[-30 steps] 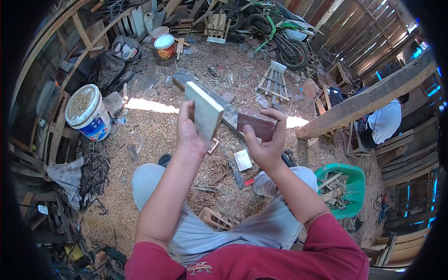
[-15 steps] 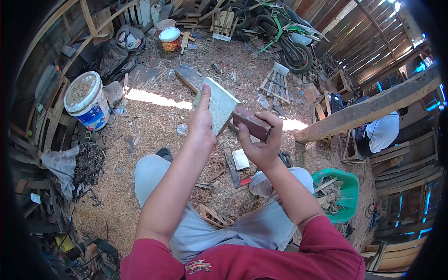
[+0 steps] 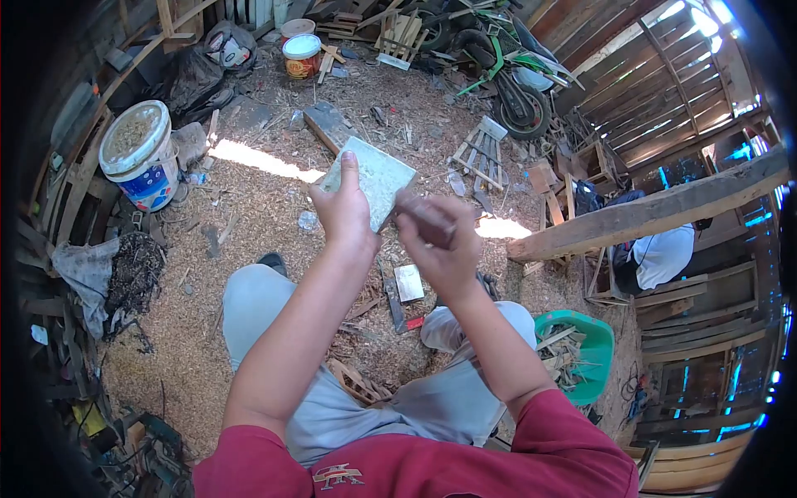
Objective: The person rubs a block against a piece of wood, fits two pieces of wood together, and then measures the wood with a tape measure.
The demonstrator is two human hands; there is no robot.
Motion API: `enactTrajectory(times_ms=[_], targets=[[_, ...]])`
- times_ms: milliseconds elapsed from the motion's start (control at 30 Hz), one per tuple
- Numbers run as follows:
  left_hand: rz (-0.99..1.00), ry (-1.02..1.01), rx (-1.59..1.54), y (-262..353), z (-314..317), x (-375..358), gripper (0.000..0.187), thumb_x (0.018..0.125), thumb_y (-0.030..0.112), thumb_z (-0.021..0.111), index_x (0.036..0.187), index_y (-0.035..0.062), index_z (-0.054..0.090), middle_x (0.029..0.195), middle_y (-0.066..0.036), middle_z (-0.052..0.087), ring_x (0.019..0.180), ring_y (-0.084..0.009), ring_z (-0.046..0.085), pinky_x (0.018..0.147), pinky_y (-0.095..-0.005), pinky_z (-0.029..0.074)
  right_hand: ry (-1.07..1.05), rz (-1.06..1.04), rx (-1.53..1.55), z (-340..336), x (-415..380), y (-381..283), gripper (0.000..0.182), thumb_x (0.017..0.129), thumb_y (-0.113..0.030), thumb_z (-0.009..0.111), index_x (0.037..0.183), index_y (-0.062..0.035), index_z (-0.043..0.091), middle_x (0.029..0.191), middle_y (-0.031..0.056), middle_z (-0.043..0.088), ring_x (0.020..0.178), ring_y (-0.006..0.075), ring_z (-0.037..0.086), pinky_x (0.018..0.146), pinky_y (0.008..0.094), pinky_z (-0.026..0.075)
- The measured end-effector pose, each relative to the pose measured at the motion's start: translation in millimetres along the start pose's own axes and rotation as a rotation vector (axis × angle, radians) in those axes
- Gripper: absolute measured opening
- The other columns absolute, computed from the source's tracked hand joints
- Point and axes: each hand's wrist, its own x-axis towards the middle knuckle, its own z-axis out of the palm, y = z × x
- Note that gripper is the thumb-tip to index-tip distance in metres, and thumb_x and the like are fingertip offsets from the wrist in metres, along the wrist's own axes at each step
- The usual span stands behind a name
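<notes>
board [image 3: 382, 179] fills left hand [image 3: 344, 212] — right hand [image 3: 444, 257] grips block [image 3: 426, 219].

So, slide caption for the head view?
Left hand holds a pale slab, right hand a brown block, above a littered floor.

A single wide view looks forward and down from head height, the hands [image 3: 344, 212] close, the floor [image 3: 187, 332] beyond.

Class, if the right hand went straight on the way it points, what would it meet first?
Likely the pale board in the left hand; blur hides whether the block touches it.
</notes>
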Motion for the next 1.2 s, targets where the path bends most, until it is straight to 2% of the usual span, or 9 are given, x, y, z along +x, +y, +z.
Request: enactTrajectory(times_ms=[67,167,300,400,533,700,867,1000,1200], targets=[[0.035,0.025,0.013,4.5,4.6,1.3,0.055,0.103,0.033,0.072,0.136,0.0028,0.041,0.124,-0.017,0.062,0.108,-0.0251,0.067,0.088,-0.0399,0.059,-0.112,-0.003,-0.088,-2.8,-5.1,-2.7,0.047,0.086,0.002,0.083,0.122,-0.0021,0.053,0.104,0.0091,0.067,0.088,0.0156,0.072,0.078,0.0279,0.060],[0.080,0.033,0.029,10.2,11.3,-2.7,0.053,0.103,0.031,0.072,0.133,0.0044,0.039,0.124,-0.017,0.060,0.106,-0.0237,0.066,0.088,-0.0377,0.058,0.047,0.052,-0.041,1.7,3.3,11.6,0.047,0.085,0.004,0.083,0.122,-0.0028,0.053,0.103,0.0099,0.067,0.087,0.0151,0.071,0.074,0.0284,0.059],[0.102,0.057,0.000,16.6,10.9,-8.2,0.046,0.103,0.026,0.072,0.132,0.0098,0.040,0.123,-0.016,0.061,0.106,-0.0236,0.066,0.085,-0.0378,0.059,0.024,-0.117,-0.027,7.0,4.4,15.0,0.048,0.084,0.005,0.083,0.121,-0.0036,0.054,0.100,0.0087,0.065,0.078,0.0137,0.064,0.060,0.0279,0.049],[0.028,0.086,0.018,22.7,7.0,-3.4,0.045,0.103,0.025,0.071,0.132,0.0107,0.040,0.122,-0.015,0.061,0.106,-0.0234,0.066,0.084,-0.0381,0.059,-0.139,-0.076,-0.023,7.7,-7.4,4.3,0.049,0.084,0.006,0.083,0.123,-0.0040,0.055,0.102,0.0083,0.066,0.084,0.0151,0.067,0.066,0.0275,0.054],[0.086,-0.030,0.023,22.3,5.4,-7.8,0.041,0.104,0.023,0.069,0.130,0.0095,0.040,0.122,-0.016,0.060,0.106,-0.0233,0.066,0.086,-0.0378,0.058,0.155,-0.034,0.003,4.9,23.3,5.2,0.037,0.087,0.008,0.079,0.118,0.0002,0.059,0.104,0.0092,0.070,0.076,0.0157,0.070,0.064,0.0299,0.060],[0.141,-0.012,-0.004,29.3,3.1,-7.5,0.038,0.106,0.022,0.067,0.128,0.0087,0.040,0.121,-0.015,0.059,0.105,-0.0217,0.063,0.087,-0.0369,0.054,-0.142,-0.153,-0.056,12.2,-6.8,-8.1,0.043,0.086,0.006,0.081,0.120,-0.0028,0.056,0.100,0.0087,0.068,0.076,0.0119,0.066,0.062,0.0270,0.054],[0.249,-0.045,0.121,41.3,5.2,-21.6,0.036,0.107,0.022,0.066,0.127,0.0089,0.040,0.122,-0.016,0.059,0.108,-0.0211,0.062,0.090,-0.0363,0.052,0.102,0.047,-0.109,1.2,24.5,3.2,0.043,0.086,0.006,0.082,0.118,-0.0039,0.055,0.100,0.0095,0.068,0.084,0.0130,0.069,0.069,0.0265,0.058],[0.275,-0.046,0.144,36.6,1.3,-14.2,0.035,0.107,0.022,0.065,0.127,0.0088,0.039,0.119,-0.016,0.059,0.106,-0.0203,0.062,0.088,-0.0361,0.052,-0.180,-0.148,-0.066,6.3,-3.3,-10.3,0.044,0.084,0.009,0.081,0.119,-0.0032,0.057,0.100,0.0093,0.069,0.083,0.0143,0.068,0.069,0.0284,0.056],[0.340,-0.107,0.093,41.0,4.5,-22.8,0.034,0.107,0.020,0.065,0.126,0.0085,0.040,0.120,-0.016,0.060,0.106,-0.0204,0.063,0.088,-0.0346,0.052,0.018,-0.056,-0.081,-0.4,14.7,7.2,0.047,0.083,0.004,0.085,0.121,-0.0045,0.057,0.099,0.0079,0.069,0.082,0.0114,0.067,0.065,0.0265,0.054]])
